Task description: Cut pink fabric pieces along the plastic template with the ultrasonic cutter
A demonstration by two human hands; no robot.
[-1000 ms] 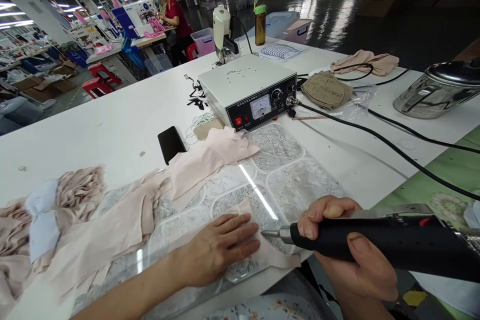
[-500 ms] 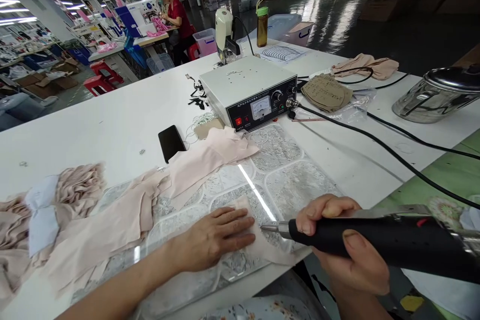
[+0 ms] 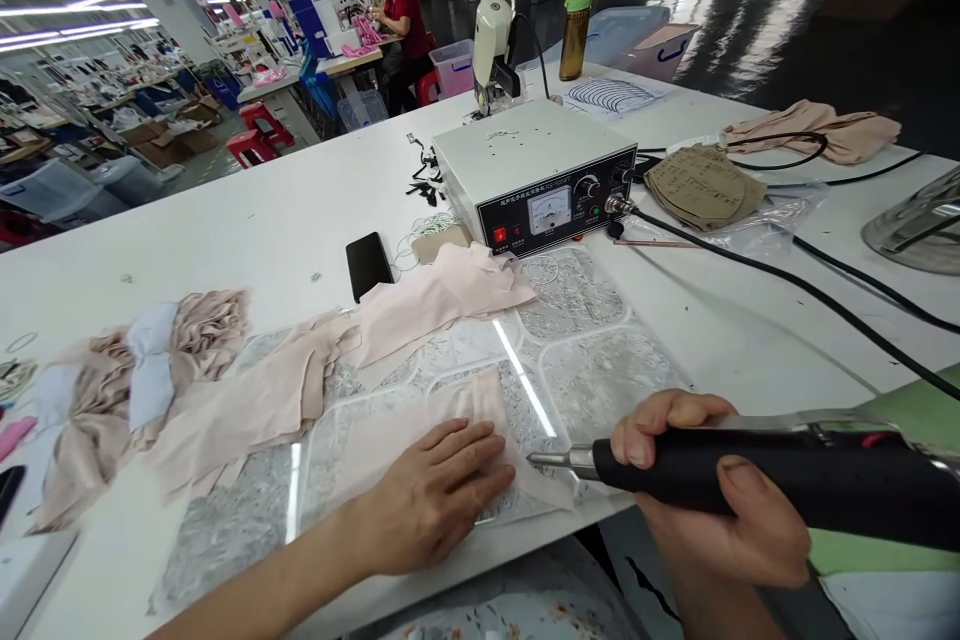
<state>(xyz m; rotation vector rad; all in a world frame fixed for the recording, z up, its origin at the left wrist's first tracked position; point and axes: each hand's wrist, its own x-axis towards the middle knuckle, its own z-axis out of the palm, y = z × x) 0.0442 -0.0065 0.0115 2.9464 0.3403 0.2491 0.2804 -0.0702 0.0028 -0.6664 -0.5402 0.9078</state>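
Note:
My left hand (image 3: 431, 500) lies flat with fingers stretched out on a thin pale pink fabric piece (image 3: 484, 400), pressing it to a clear mat with a grey pattern (image 3: 592, 375). Part of the fabric is hidden under the palm. My right hand (image 3: 757, 520) is wrapped round a black handheld ultrasonic welder (image 3: 697, 470). Its pointed metal tip faces left, close to the fabric's right edge near my left fingertips; I cannot tell whether it touches. Beyond my left hand lie two stacks of pink fabric pieces, one nearer (image 3: 247, 410) and one farther (image 3: 442, 295).
A control box (image 3: 532, 170) with dial and knobs stands behind the mat, a black cable (image 3: 787, 285) running right from it. A phone (image 3: 368, 266), tied fabric bundles (image 3: 150, 370), brown fabric pieces (image 3: 701, 185) and a bottle (image 3: 575, 40) are on the table. A co-worker sits at a distant sewing machine.
The view has turned left, so the table's things appear farther right. More of the fabric shows left of my left hand, and its tail on the right looks shorter. Both hands keep their hold.

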